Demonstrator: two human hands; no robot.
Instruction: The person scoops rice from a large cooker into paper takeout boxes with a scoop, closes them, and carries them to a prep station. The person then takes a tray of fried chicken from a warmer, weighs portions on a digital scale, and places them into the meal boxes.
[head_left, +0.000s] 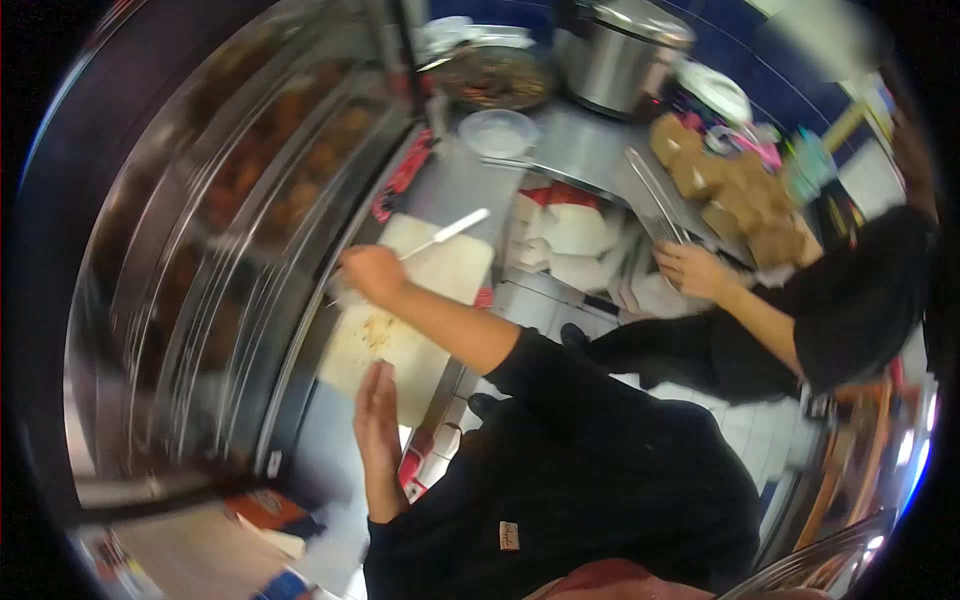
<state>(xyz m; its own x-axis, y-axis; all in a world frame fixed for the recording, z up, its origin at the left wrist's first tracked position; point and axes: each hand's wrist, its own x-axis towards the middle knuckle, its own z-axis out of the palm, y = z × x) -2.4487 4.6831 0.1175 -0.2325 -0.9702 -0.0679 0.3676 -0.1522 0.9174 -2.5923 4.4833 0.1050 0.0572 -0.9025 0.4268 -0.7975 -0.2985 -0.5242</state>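
A white cutting board (430, 375) lies on the metal counter, with small brownish crumbs (376, 335) on it. My right hand (376, 275) is closed over the board's far edge; what its fingers hold, if anything, is hidden and blurred. Beside it, a knife (460, 226) with a white handle rests on the board, its blade pointing towards my right hand. My left hand (376, 410) hovers at the board's near left side, fingers stretched out together and palm turned inward, holding nothing.
A glass display case (270, 230) with shelves of food borders the counter. A co-worker's hand (695, 270) holds metal tongs (655, 195) at right. Brown paper packages (730, 190), a steel pot (620, 60), a clear bowl (498, 133) and a dark food pan (495, 78) stand behind.
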